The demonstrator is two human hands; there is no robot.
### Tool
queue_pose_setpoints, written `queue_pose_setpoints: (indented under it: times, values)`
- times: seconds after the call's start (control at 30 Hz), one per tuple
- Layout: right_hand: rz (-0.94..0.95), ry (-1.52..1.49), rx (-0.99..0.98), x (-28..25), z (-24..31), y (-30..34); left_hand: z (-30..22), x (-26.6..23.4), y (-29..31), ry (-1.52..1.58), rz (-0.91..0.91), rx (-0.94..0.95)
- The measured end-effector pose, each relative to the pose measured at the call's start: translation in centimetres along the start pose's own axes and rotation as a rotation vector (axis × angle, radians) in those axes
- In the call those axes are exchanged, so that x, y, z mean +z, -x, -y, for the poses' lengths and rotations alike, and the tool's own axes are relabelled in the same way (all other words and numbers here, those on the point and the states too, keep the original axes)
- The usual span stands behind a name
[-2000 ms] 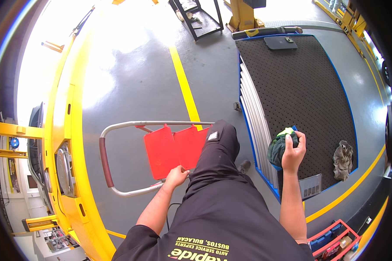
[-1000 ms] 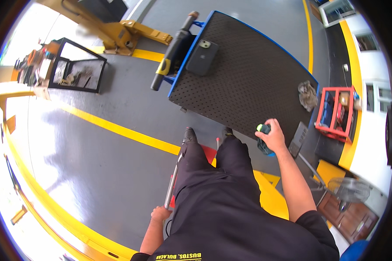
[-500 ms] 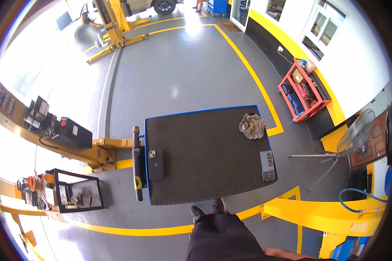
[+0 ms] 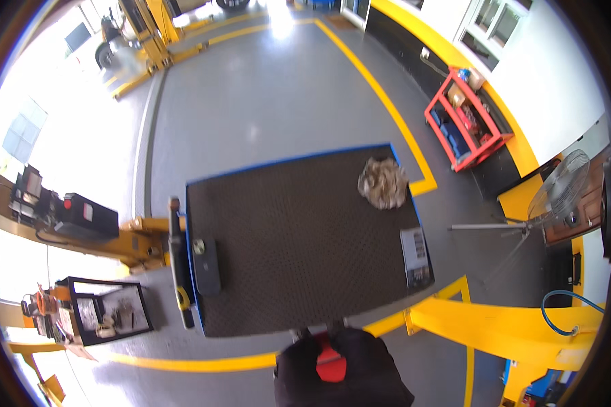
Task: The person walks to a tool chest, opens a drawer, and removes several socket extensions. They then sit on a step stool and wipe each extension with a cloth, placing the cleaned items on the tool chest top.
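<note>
Head view: neither grip shows; a crumpled rag lies on the dark platform's far corner.

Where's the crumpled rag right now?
In the head view, the crumpled rag lies on the dark platform, at its far right corner, with the red shelf cart beyond it on the right.

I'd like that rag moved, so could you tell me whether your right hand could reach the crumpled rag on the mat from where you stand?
Probably not. Neither hand is in view, and the crumpled rag lies at the far right corner of the black mat, across from your legs.
</note>
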State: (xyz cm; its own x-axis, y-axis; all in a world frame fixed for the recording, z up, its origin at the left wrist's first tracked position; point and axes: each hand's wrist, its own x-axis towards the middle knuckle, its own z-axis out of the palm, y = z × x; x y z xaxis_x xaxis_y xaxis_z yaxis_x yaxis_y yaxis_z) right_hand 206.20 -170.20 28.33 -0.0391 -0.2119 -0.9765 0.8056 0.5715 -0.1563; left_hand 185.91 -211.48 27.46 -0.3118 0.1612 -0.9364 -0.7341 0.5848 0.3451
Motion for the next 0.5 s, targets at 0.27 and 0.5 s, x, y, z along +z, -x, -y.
queue_pose_setpoints:
  times: [0.27,0.5]
  values:
    - [0.118,0.094,0.064,3.0,-4.6,3.0,14.0,5.3,7.1,0.123,0.249,-0.276]
    - [0.201,0.153,0.134,4.4,-7.7,2.4,25.1,7.1,8.4,0.285,0.705,-0.574]
